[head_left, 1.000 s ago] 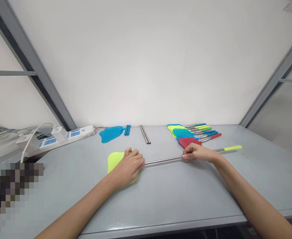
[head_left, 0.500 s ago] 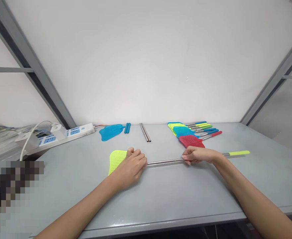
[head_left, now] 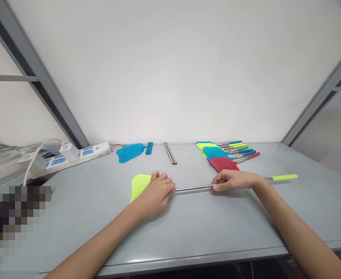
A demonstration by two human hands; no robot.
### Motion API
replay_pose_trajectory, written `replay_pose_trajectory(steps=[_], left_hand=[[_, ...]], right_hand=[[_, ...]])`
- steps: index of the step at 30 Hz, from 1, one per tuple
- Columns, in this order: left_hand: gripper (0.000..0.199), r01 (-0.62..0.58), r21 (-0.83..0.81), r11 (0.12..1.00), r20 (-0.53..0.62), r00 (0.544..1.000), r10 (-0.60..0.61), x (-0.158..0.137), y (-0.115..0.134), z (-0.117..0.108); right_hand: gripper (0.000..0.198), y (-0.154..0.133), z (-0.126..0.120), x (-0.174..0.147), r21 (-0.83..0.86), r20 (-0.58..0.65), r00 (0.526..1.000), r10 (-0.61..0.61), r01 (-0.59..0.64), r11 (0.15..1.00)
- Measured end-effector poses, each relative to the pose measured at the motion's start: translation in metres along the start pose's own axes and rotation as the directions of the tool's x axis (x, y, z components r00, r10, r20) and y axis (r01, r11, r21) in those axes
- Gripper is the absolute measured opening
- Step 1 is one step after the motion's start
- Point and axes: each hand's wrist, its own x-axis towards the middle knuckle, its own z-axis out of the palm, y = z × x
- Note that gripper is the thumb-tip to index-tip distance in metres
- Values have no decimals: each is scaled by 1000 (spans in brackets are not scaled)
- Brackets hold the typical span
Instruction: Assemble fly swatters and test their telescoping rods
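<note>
A fly swatter [head_left: 195,188] with a yellow-green mesh head, a long metal rod and a yellow-green grip lies crosswise between my hands, just over the table. My left hand [head_left: 160,192] is closed around the rod close to the head and hides the joint and part of the mesh. Farther right, my right hand [head_left: 228,181] pinches the rod between thumb and fingers. The grip [head_left: 285,177] sticks out beyond my right wrist.
Behind my right hand lies a fanned pile of fly swatters [head_left: 222,164]. At the back are two metal rods [head_left: 170,153], two blue grips [head_left: 148,148] and blue swatter heads [head_left: 130,153]. A power strip [head_left: 93,151] with plugs and a cable sits at the left of the table [head_left: 202,228].
The yellow-green swatter has shifted slightly right, along with my left hand. My right thumb and fingers have changed their hold on the rod.
</note>
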Motion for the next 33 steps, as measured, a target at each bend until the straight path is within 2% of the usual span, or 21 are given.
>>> replay_pose_trajectory(steps=[7,11,16,20,27,30,33], left_hand=[[31,28,-55,998,8,1000,-27,1,-2,1],[30,32,-55,998,33,999,-30,-1,-1,2],[26,21,34,999,34,999,-22,-4,5,1],[22,12,90,996,21,1000,-14,-5,10,0],[24,-10,87,996,30,1000,7,-4,13,1],[25,1,56,998,30,1000,-3,-2,14,1],[27,18,18,1000,26,999,-18,0,14,1]], right_hand=[[32,1,7,10,14,-169,986,-7,10,1000],[32,1,8,12,-3,-136,990,-26,26,1000],[31,-2,10,11,-41,-134,987,-87,82,996],[33,-3,14,12,55,-59,995,-86,90,994],[35,0,18,15,210,100,994,-39,17,978],[37,-2,17,14,155,86,996,-26,12,988],[34,-6,16,13,67,2,1000,-24,24,997]])
